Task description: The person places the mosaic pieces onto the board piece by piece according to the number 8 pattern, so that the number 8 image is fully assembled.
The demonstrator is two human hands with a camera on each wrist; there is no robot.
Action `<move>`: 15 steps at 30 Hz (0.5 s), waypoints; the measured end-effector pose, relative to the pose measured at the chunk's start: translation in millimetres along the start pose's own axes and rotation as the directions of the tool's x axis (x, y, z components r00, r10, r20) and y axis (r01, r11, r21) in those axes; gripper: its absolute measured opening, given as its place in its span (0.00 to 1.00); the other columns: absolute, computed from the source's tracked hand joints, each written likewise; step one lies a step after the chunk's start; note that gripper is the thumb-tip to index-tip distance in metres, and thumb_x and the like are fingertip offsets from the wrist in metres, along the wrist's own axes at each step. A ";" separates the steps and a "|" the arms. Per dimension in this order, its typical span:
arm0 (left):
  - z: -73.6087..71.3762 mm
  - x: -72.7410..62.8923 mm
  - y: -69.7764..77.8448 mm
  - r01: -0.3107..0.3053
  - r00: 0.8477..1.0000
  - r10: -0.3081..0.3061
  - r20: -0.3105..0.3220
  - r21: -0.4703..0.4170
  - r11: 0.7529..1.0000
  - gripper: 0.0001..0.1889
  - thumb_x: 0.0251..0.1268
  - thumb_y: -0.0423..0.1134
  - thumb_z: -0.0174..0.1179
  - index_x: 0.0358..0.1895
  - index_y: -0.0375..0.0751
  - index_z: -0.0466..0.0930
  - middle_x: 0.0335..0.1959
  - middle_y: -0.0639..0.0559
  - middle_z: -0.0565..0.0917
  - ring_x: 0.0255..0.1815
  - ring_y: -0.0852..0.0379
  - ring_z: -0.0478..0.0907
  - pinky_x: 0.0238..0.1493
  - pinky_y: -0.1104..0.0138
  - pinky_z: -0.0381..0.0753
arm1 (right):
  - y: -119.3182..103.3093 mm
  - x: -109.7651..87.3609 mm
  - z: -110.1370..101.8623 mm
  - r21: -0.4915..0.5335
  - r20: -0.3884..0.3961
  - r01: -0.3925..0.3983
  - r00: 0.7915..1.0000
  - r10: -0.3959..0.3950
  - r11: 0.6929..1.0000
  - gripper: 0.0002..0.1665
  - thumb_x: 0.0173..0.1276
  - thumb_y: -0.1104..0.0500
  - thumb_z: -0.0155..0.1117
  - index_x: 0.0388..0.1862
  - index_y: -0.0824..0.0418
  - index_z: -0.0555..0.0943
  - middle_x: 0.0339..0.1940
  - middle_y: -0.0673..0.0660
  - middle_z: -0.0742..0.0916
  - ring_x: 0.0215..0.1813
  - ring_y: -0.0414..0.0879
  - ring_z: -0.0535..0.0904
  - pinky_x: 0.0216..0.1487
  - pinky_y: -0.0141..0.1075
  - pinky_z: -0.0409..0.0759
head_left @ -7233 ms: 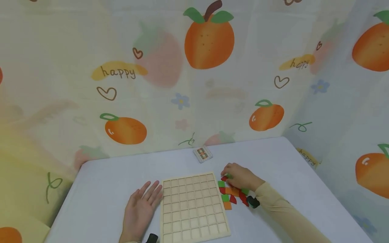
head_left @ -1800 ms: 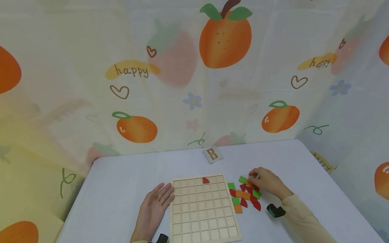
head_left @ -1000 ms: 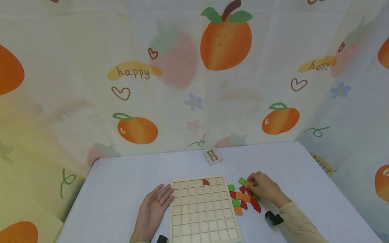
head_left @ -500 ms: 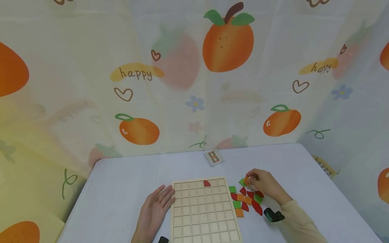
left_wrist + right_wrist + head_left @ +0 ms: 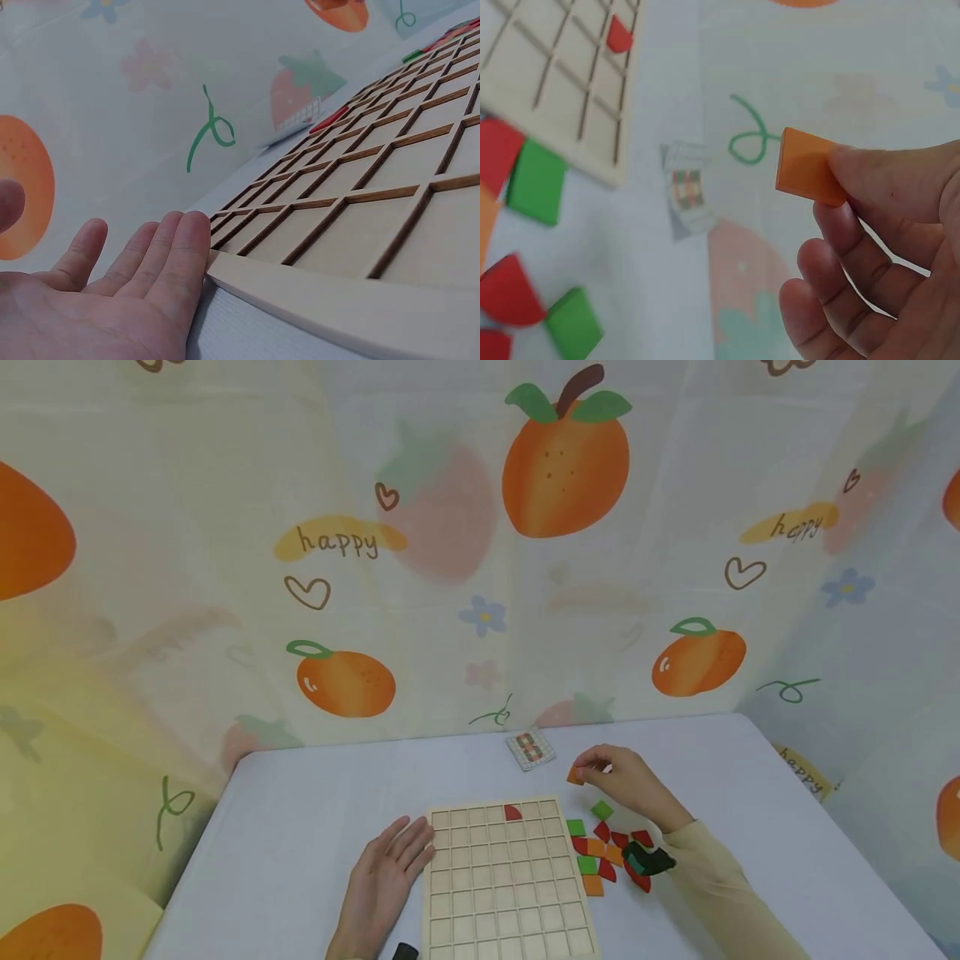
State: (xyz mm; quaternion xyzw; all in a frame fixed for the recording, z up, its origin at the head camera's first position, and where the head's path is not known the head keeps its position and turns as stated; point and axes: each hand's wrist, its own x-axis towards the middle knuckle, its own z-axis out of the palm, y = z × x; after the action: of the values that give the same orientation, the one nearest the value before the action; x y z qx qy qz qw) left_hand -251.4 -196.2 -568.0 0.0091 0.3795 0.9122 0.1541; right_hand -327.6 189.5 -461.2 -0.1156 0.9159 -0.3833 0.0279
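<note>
Between thumb and fingers, my right hand pinches an orange square tile, raised above the table beyond the loose tiles. My left hand lies palm up with straight fingers, its fingertips at the left edge of a wooden grid board. In the left wrist view those fingers touch the board's rim. One red quarter-round tile sits in a cell of the board's far row. Right of the board lie loose tiles: a green square, an orange square and several red rounded pieces.
A small stack of pattern cards lies behind the board near the table's back edge. The white tabletop meets a fruit-print curtain at the back. A black wrist strap hides part of the loose tiles.
Over the last seconds a red tile has come into the board's far row. My right hand has since picked an orange square from the pile and moved it up and left. The left hand stays put.
</note>
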 end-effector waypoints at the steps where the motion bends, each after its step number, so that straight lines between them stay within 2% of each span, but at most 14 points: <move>1: 0.3 0.0 0.0 -0.002 1.000 0.002 0.001 -0.001 1.000 0.33 0.86 0.52 0.29 0.81 0.35 0.37 0.82 0.32 0.45 0.82 0.44 0.56 0.82 0.56 0.62 | -3.7 2.3 0.3 0.001 0.003 0.007 1.000 -0.007 1.000 0.07 0.73 0.57 0.65 0.44 0.57 0.86 0.40 0.51 0.89 0.43 0.45 0.78 0.38 0.33 0.78; 8: 1.8 0.4 -0.9 0.026 0.998 -0.027 -0.050 -0.028 0.999 0.33 0.86 0.53 0.30 0.82 0.37 0.37 0.83 0.35 0.46 0.82 0.46 0.57 0.81 0.58 0.65 | -26.5 16.6 9.4 0.022 0.026 0.066 0.997 -0.067 0.998 0.07 0.73 0.58 0.65 0.43 0.58 0.87 0.39 0.53 0.89 0.42 0.45 0.79 0.38 0.32 0.78; 15: -0.6 0.5 -1.2 0.003 1.000 -0.003 -0.007 0.005 1.000 0.33 0.86 0.53 0.28 0.82 0.36 0.37 0.83 0.32 0.44 0.82 0.44 0.55 0.82 0.56 0.62 | -39.7 29.8 24.8 0.047 0.050 0.102 0.993 -0.104 0.994 0.07 0.73 0.58 0.65 0.45 0.57 0.87 0.40 0.53 0.89 0.40 0.42 0.80 0.37 0.32 0.77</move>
State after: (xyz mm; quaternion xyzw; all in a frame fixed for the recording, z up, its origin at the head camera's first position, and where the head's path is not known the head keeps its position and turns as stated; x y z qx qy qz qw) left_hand -251.6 -195.7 -569.3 0.0056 0.3823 0.9111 0.1541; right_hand -345.6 138.4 -449.4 -0.1721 0.8990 -0.4011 0.0349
